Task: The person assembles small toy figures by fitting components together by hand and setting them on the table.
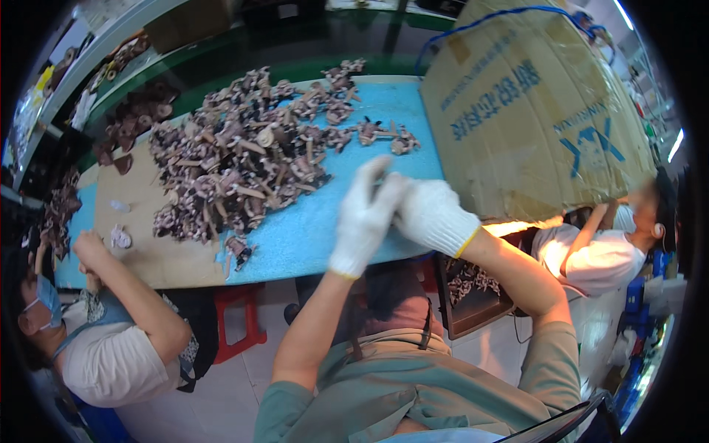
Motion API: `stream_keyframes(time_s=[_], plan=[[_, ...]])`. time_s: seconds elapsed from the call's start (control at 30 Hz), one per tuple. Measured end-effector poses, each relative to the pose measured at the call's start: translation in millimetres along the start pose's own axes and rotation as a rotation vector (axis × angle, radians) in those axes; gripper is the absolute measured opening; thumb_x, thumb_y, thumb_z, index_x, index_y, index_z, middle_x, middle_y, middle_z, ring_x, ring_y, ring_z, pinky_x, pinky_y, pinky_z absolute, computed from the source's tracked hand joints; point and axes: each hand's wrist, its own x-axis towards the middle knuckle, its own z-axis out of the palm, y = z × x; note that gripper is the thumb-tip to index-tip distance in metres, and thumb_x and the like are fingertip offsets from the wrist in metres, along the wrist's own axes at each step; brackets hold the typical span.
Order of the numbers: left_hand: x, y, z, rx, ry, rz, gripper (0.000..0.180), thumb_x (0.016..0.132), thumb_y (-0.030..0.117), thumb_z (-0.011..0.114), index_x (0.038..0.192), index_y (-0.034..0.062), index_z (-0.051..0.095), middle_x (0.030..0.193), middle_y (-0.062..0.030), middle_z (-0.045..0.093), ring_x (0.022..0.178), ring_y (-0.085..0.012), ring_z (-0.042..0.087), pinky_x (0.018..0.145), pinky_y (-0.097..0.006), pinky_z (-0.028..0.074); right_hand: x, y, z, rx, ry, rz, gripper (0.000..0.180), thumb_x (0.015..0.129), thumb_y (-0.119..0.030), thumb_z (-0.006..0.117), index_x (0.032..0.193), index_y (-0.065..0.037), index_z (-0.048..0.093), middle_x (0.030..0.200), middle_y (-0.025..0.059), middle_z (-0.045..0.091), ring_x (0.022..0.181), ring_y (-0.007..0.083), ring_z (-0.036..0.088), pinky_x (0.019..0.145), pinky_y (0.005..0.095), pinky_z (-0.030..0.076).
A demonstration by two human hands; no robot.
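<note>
White knit covers both of the wearer's hands, two gloves with yellow-edged cuffs, meeting above the near side of the table. The left hand [363, 218] has its fingers raised and partly bent; the right hand [437, 215] is loosely closed, its fingertips against the left. I cannot tell whether anything is pinched between them.

Just beyond lie the small figurine-like pieces [244, 159], pinkish, dark and cream, heaped too thickly to count. One loose piece [239, 252] sits apart by the front edge, and two more lie at the heap's right fringe.

Below the right forearm is one dark tray [478, 316] holding more such pieces. One big cardboard carton [532, 111] fills the table's right end, blocking the view behind it, with a blue cord [480, 16] over its top. Two other people are here: one at the left [122, 354], arm over the table, and one at the right [583, 255], past the carton.

The tabletop [303, 232] is bright blue, partly under a tan sheet [188, 267]. One red stool [247, 325] stands on pale floor tiles; a green surface [391, 44] runs behind.
</note>
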Motion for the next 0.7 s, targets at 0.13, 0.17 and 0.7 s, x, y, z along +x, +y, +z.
stream_keyframes(time_s=[0.13, 0.17, 0.7], plan=[[5, -11, 26, -0.083, -0.032, -0.066, 0.032, 0.106, 0.028, 0.064, 0.121, 0.0, 0.069, 0.107, -0.0151, 0.074, 0.1, -0.0208, 0.068, 0.091, -0.034, 0.054, 4, 8, 3, -0.208, -0.091, -0.071, 0.026, 0.094, -0.024, 0.067, 0.107, -0.002, 0.07, 0.087, 0.0171, 0.077, 0.075, 0.0348, 0.079, 0.063, 0.049, 0.063], [2, -17, 29, -0.106, 0.026, 0.043, 0.028, 0.107, 0.025, 0.062, 0.117, 0.0004, 0.069, 0.103, -0.0142, 0.073, 0.095, -0.0213, 0.068, 0.088, -0.034, 0.054, 1, 8, 3, -0.224, -0.109, -0.122, 0.024, 0.091, -0.022, 0.068, 0.103, -0.002, 0.073, 0.086, 0.0159, 0.078, 0.075, 0.0334, 0.08, 0.063, 0.0477, 0.063], [-40, 28, -24, -0.22, -0.201, -0.327, 0.04, 0.114, 0.036, 0.053, 0.127, 0.0023, 0.069, 0.101, -0.008, 0.074, 0.083, -0.0178, 0.07, 0.073, -0.03, 0.056, -41, 2, 12, 0.171, 0.533, -0.175, 0.03, 0.096, -0.027, 0.069, 0.117, -0.006, 0.065, 0.118, 0.017, 0.066, 0.076, 0.0363, 0.073, 0.068, 0.0505, 0.06]])
